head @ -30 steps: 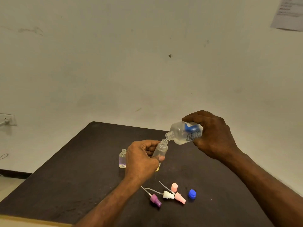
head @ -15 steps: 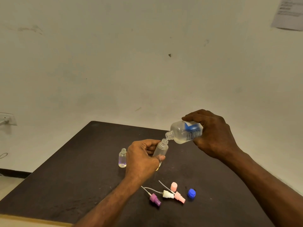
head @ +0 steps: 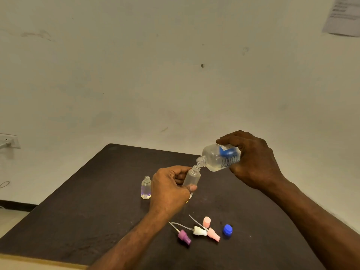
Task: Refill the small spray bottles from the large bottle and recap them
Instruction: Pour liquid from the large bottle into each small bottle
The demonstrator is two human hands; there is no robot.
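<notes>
Pouring from large bottle into small spray bottle over a dark table (head: 78, 201).

Uncapped clear small bottle (head: 146, 188) stands at 9 o'clock of the left hand (head: 167, 191), which grips a frosted spray bottle (head: 191, 177) upright; the right hand (head: 253, 162) grips the tilted large bottle (head: 220, 157), mouths touching. Purple sprayer (head: 184, 237), white sprayer (head: 199, 230), pink sprayer (head: 213, 233), pink cap (head: 206, 221) and blue cap (head: 227, 229) lie at 6 o'clock.

Looks like I'm in some plain back room, can't pin it further; bare scuffed white wall (head: 175, 75), a printed sheet (head: 342, 16) taped up, wall socket (head: 8, 141), one dark worktop (head: 78, 221).
</notes>
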